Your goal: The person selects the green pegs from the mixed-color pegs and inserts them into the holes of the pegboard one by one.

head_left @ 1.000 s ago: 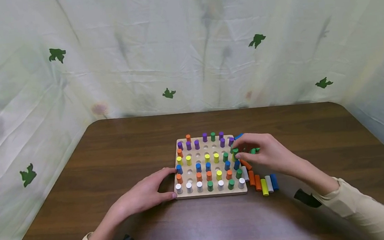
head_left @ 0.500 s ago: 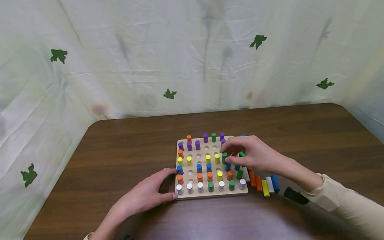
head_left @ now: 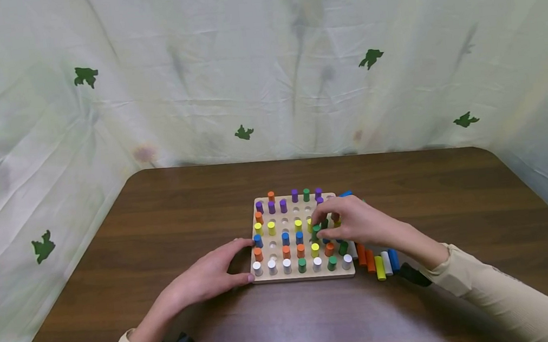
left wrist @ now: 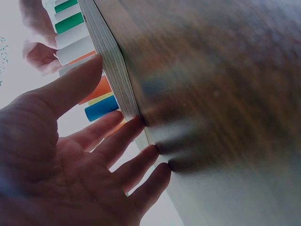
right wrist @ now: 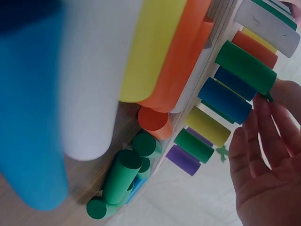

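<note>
A pale wooden pegboard (head_left: 270,277) lies on the table, with rows of purple, orange, green, yellow, blue and white pegs upright in it. My left hand (head_left: 209,271) rests at its left side, fingers extended. In the left wrist view, the thumb (left wrist: 77,87) and fingertips touch the board's edge. Over the right half of the board, my right hand (head_left: 353,218) pinches a green peg (head_left: 316,233) between thumb and fingers, close by the blue-peg row. The right wrist view shows this hand (right wrist: 268,165) behind the standing pegs, its fingertips partly hidden by them.
Loose pegs lie along the board's right side, including a yellow peg (head_left: 380,267), a blue peg (head_left: 394,260) and orange ones. Several loose green pegs (right wrist: 122,176) lie beyond them in the right wrist view. A pale curtain hangs behind the brown table (head_left: 198,194).
My right hand has moved left from the board's right edge, carrying the green peg over the yellow row and then slightly nearer. My left hand has stayed at the board's left side.
</note>
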A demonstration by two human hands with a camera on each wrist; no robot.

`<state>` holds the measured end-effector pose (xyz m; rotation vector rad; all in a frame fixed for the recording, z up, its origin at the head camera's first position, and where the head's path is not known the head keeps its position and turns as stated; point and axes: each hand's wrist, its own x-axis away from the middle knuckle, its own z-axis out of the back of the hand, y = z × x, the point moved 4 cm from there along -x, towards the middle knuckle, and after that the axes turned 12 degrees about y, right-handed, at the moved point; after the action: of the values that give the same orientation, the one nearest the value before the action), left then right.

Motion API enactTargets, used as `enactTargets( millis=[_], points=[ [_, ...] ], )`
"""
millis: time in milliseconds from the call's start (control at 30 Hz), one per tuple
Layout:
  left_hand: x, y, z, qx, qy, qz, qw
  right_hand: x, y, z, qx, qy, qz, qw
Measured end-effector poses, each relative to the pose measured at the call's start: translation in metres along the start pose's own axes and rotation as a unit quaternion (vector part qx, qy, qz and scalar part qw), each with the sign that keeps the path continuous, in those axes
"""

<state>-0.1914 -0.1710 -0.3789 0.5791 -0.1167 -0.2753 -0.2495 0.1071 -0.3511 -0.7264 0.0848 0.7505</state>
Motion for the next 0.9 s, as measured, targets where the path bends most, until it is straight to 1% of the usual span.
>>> enactTargets(
  millis=[333,667,900],
  points=[
    [0.0015,0.0013,0.0010,0.001,-0.001,0.002,1.0000,-0.0039,-0.0023,-0.0048,0.014,-0.022,-0.005,0.9997],
    [0.0004,0.0014,0.0004,0.004,-0.001,0.001,1.0000,-0.0045,-0.0048,-0.0042,0.031,-0.042,-0.014,0.9985],
    [0.0004,-0.0004,0.0002,0.003,-0.001,0.003,1.0000,-0.0035,-0.0051,-0.0025,0.022,-0.041,-0.013,0.9988]
  ],
)
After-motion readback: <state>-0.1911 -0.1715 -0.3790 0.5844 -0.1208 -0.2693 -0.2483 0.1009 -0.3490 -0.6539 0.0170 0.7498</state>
